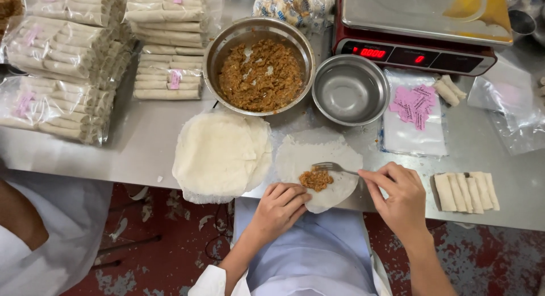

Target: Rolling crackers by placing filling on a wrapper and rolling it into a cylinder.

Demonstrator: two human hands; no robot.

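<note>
A round wrapper lies at the steel table's near edge, a mound of filling on it; the right hand pinches a fork over it, while the left hand, fingers curled, presses the wrapper's edge, beside the wrapper stack

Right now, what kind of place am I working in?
Probably a small food-production kitchen making spring rolls: a steel table holds bagged rolls, a bowl of filling and a digital scale, while your right hand forks filling onto a wrapper.

The scale is cut off at the top edge (as are the bagged rolls); the pink labels are too small to read
</note>
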